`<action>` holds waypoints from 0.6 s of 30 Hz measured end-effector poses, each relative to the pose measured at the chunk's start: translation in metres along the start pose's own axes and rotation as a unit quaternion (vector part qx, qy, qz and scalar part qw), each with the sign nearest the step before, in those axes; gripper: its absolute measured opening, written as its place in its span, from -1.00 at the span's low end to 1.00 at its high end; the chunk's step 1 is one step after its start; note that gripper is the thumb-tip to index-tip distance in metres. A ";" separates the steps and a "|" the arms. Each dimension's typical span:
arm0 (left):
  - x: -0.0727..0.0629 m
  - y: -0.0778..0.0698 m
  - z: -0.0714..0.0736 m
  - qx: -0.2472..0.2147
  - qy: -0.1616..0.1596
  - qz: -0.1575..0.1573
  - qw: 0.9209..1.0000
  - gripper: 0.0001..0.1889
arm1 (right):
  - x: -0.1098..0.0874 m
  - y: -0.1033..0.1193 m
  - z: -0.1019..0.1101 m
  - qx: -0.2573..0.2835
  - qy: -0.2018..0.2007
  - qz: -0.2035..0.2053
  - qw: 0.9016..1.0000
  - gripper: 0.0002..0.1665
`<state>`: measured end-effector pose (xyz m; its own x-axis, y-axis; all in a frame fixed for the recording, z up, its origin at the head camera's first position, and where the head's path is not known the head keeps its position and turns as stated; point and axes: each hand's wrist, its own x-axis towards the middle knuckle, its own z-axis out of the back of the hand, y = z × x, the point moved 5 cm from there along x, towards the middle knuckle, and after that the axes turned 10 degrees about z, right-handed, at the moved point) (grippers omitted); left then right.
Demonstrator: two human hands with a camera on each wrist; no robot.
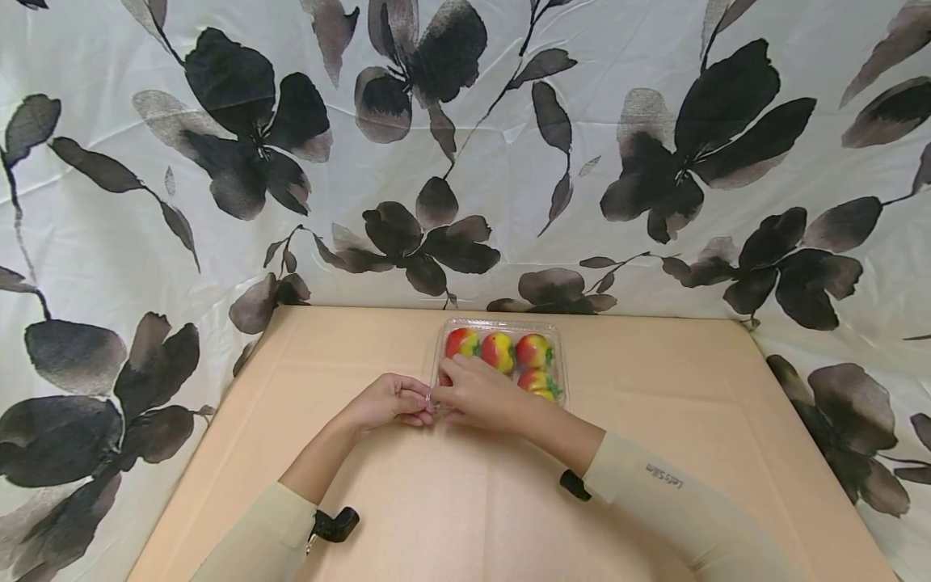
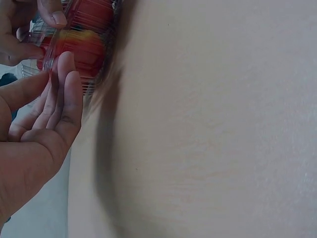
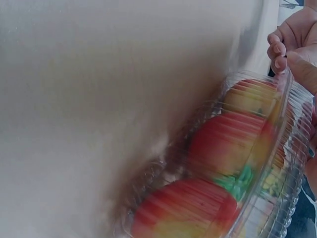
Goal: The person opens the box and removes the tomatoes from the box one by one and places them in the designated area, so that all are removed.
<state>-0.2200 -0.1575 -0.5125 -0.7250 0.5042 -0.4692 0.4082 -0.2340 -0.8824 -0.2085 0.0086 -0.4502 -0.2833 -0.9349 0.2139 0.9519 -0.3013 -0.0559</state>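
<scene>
A clear, ribbed plastic clamshell container sits on the table near its far edge. Inside are several red-and-yellow fruits with green leafy bits, the lid lying over them. At the container's near left corner, my left hand pinches the rim between thumb and fingertips, as the left wrist view shows from close by. My right hand reaches across the container's left part and grips the same rim just beside the left fingertips. It hides some of the fruits in the head view.
A peach-coloured cover lies on the table. Behind it and at both sides hangs a white cloth with dark flower prints. Each wrist bears a small black camera, below a cream sleeve.
</scene>
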 end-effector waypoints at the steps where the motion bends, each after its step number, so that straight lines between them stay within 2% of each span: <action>1: 0.000 0.000 0.000 0.000 -0.001 0.000 1.000 -0.71 | 0.000 0.000 -0.001 -0.002 -0.003 0.000 1.000 -0.69; 12: 0.003 0.002 0.001 -0.008 -0.010 0.002 1.000 -0.83 | 0.004 0.003 -0.005 -0.013 -0.022 -0.016 1.000 -0.50; 18: 0.004 0.005 0.002 -0.011 -0.015 0.006 1.000 -0.84 | 0.005 0.007 -0.005 -0.019 -0.030 -0.021 0.999 -0.67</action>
<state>-0.2219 -0.1583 -0.5187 -0.7367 0.4760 -0.4803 0.4281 -0.2214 -0.8762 -0.2038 0.0010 -0.4544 -0.3151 -0.9087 0.2740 0.9336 -0.3487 -0.0828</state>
